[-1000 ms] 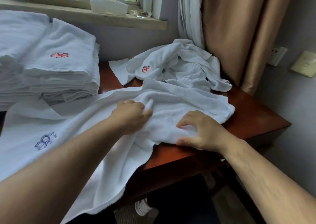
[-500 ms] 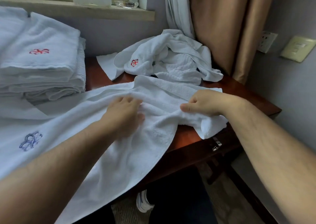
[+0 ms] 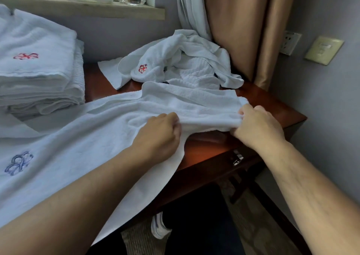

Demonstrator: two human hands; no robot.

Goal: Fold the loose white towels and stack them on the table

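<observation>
A large white towel (image 3: 83, 147) with a blue embroidered mark lies spread over the dark red table (image 3: 272, 106) and hangs off its front edge. My left hand (image 3: 159, 135) and my right hand (image 3: 257, 128) both pinch the towel's near right edge, holding that edge taut between them a little above the tabletop. A heap of loose white towels (image 3: 183, 63) with a red mark lies at the back of the table. A stack of folded white towels (image 3: 39, 75) with a red mark stands at the left.
A window sill (image 3: 97, 11) with a small glass dish runs along the back. White and tan curtains (image 3: 233, 30) hang behind the heap. A wall socket and a switch plate sit on the right wall. A drawer handle (image 3: 237, 158) sticks out under the table's front.
Both hands have closed on the towel's near edge and drawn it straight between them; my right hand has shifted right toward the towel's corner. The view has drifted slightly right.
</observation>
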